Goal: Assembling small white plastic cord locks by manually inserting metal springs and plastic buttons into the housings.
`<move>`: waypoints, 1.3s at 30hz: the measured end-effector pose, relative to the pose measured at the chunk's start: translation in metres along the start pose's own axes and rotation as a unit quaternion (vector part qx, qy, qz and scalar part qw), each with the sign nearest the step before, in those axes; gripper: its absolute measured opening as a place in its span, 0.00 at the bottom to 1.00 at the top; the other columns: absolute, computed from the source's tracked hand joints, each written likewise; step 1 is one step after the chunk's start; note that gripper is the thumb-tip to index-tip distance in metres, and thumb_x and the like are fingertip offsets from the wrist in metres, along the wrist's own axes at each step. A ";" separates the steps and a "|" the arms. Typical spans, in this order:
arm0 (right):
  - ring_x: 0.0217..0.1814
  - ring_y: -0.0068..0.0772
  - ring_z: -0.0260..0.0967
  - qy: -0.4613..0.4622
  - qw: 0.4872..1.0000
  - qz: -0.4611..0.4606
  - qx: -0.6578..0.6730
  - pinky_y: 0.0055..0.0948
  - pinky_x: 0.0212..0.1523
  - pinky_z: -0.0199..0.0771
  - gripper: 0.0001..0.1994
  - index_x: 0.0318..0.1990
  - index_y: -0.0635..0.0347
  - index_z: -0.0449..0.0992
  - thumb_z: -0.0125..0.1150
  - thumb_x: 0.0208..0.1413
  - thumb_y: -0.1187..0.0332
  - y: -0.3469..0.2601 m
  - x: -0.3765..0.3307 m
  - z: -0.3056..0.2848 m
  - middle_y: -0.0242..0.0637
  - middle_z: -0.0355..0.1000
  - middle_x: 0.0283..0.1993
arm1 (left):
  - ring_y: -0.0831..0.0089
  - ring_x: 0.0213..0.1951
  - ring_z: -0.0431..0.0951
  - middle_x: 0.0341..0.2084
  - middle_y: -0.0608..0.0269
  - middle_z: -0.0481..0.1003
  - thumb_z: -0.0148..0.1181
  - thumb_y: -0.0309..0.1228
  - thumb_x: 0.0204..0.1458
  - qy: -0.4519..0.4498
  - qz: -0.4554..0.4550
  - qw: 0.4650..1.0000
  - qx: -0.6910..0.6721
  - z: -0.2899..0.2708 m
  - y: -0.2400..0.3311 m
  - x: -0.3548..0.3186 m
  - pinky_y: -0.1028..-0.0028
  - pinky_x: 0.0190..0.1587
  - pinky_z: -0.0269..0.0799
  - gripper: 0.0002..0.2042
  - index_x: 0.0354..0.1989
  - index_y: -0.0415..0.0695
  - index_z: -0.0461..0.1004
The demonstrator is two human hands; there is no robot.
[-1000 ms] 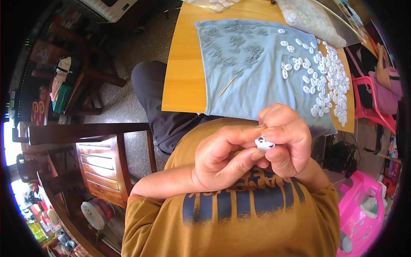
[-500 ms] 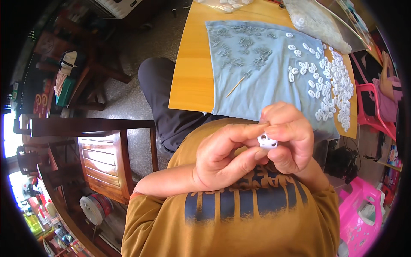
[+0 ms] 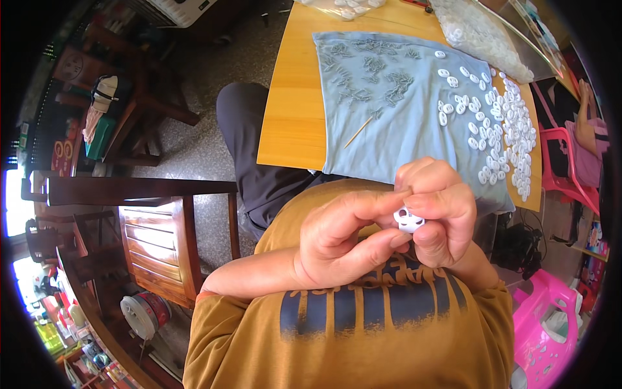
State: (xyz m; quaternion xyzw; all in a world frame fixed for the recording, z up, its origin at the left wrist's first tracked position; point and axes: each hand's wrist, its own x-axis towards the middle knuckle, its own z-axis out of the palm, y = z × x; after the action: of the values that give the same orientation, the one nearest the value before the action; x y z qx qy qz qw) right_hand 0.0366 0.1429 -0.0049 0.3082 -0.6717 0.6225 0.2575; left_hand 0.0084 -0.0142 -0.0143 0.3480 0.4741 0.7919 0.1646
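In front of my chest, a small white plastic piece with holes point(image 3: 411, 223) is pinched between both hands. My left hand point(image 3: 334, 236) has its thumb and forefinger meeting at the piece's left side. My right hand point(image 3: 447, 211) grips it from the right with bent fingers, covering part of it. Beyond them, a light blue cloth point(image 3: 363, 152) covers much of the table. Several oval white plastic pieces point(image 3: 515, 129) lie heaped along its right side. Small grey metal bits, perhaps springs point(image 3: 396, 89), are scattered on the cloth's far left, near a thin wooden stick point(image 3: 357, 133).
The yellow wooden table point(image 3: 291, 110) extends past the cloth. A clear bag of white pieces point(image 3: 479, 42) rests at its far right. A wooden chair point(image 3: 159, 249) stands left, a pink plastic stool point(image 3: 547, 324) at lower right. Another person's arm point(image 3: 585, 120) shows at the right edge.
Both hands and the white piece have shifted very slightly to the right. The piece is tilted a little differently between the fingers. The things on the table have stayed put.
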 end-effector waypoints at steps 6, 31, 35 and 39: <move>0.25 0.22 0.57 0.003 1.000 0.014 0.023 0.25 0.28 0.61 0.12 0.47 0.62 0.63 0.51 0.59 0.68 0.001 0.002 0.002 0.38 0.62 0.36 | 0.75 0.32 0.77 0.36 0.55 0.75 0.52 0.17 0.52 -0.010 0.018 0.999 -0.042 0.000 -0.003 0.000 0.79 0.34 0.75 0.16 0.50 0.33 0.65; 0.29 0.25 0.55 0.051 0.998 0.011 -0.026 0.27 0.27 0.59 0.12 0.43 0.57 0.63 0.46 0.61 0.59 0.009 -0.002 0.014 0.34 0.59 0.33 | 0.75 0.33 0.76 0.33 0.60 0.75 0.58 0.20 0.49 0.011 0.061 0.998 0.026 -0.001 -0.008 0.004 0.78 0.38 0.70 0.18 0.49 0.33 0.66; 0.29 0.25 0.54 0.063 0.998 0.007 -0.014 0.27 0.27 0.59 0.13 0.44 0.57 0.63 0.45 0.61 0.57 0.012 -0.003 0.017 0.34 0.59 0.34 | 0.73 0.32 0.76 0.31 0.59 0.74 0.59 0.22 0.48 0.025 0.075 0.996 0.048 -0.002 -0.012 0.003 0.77 0.36 0.70 0.18 0.49 0.35 0.66; 0.29 0.25 0.54 0.071 0.997 0.006 -0.004 0.27 0.27 0.59 0.14 0.44 0.57 0.63 0.44 0.61 0.56 0.011 -0.003 0.018 0.34 0.59 0.34 | 0.72 0.31 0.76 0.29 0.59 0.74 0.60 0.23 0.48 0.020 0.079 0.994 0.074 -0.001 -0.011 0.004 0.77 0.33 0.70 0.19 0.49 0.37 0.67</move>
State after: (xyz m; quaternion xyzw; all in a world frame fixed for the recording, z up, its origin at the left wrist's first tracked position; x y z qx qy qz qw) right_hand 0.0309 0.1260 -0.0159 0.2584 -0.6557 0.6418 0.3023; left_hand 0.0045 -0.0070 -0.0223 0.3795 0.5059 0.7718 0.0657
